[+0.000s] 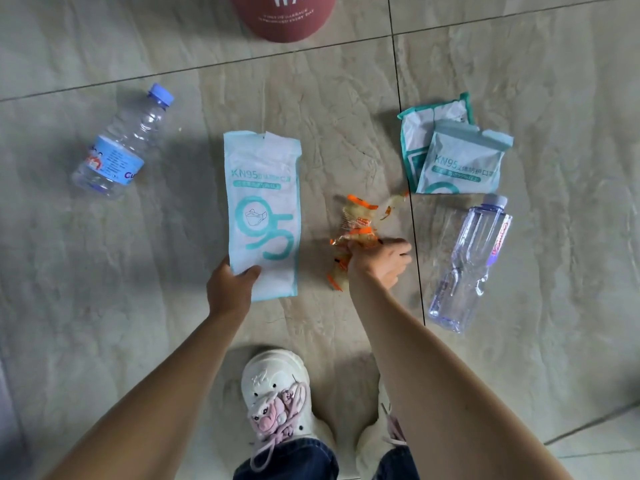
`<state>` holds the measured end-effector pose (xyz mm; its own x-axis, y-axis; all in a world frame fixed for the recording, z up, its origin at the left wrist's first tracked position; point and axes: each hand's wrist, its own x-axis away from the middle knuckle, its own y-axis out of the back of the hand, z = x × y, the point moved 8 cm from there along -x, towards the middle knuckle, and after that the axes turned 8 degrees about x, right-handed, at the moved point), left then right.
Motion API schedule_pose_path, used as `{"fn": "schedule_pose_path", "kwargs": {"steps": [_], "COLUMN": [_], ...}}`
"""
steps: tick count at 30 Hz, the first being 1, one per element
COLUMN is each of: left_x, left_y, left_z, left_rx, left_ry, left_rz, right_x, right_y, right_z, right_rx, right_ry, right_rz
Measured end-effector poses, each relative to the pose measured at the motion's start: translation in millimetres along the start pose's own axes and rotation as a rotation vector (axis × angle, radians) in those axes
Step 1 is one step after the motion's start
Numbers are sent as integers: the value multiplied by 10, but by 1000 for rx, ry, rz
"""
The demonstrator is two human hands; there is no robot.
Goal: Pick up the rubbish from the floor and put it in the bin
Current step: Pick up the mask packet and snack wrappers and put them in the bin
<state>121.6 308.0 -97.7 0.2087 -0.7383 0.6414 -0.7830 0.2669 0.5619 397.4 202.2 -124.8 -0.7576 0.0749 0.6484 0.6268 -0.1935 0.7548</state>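
Rubbish lies scattered over the tiled floor, with the red bin at the top centre of the frame, cut off by the upper edge. The left hand pinches the near end of a long white-and-teal mask packet at the centre, thumb on top. Just to its right, the right hand is closed on a crumpled orange-and-clear wrapper, fingers curled around its middle while both ends stick out. At upper left a clear bottle with a blue cap and blue label lies on its side. At right, two smaller mask packets overlap, one partly on the other. Below them a crushed clear bottle with a pale purple cap lies on the floor, near the right hand but apart from it. White shoes with pink laces show at the bottom centre.
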Motion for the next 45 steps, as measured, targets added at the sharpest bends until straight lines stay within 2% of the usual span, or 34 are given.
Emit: {"fn": "schedule_pose_path", "kwargs": {"steps": [2, 7, 10, 14, 20, 25, 27, 29, 32, 37, 41, 45], "left_x": [-24, -88, -125, -144, -322, -487, -493, -454, -355, -211, -120, -110], "left_y": [31, 67, 117, 108, 349, 644, 720, 759, 728, 455, 126, -134], "left_z": [-11, -106, -184, -341, -750, -991, -1069, -1139, -1208, -1244, -1209, -1096], "left_rx": [43, 67, 111, 110, -63, -182, -181, -165, -133, -112, -93, -66], "left_ry": [26, 32, 53, 25, -95, -122, -128, -126, -109, -121, -136, -124], "left_rz": [-17, -12, -42, -5, -8, -11, -12, -17, -2, 50, 128, 184], "right_x": [-40, -69, 12, 105, 17, -43, -57, -58, -108, -435, -663, -826], "right_y": [22, 6, 3, -35, -61, 108, 293, 572, 1048, 1546, 1578, 1448], "right_z": [40, 355, 514, 576, 578, 693, 703, 676, 532, 91, -104, -266], "right_rx": [77, 461, 507, 523, 469, 283, 161, 72, 1, -35, 100, -30], "right_ry": [68, 441, 589, 650, 547, 508, 447, 419, 405, 207, 201, 165], "right_rz": [12, 29, 10, 18, 148, 281, 242, 133, -67, -213, -204, -136]}}
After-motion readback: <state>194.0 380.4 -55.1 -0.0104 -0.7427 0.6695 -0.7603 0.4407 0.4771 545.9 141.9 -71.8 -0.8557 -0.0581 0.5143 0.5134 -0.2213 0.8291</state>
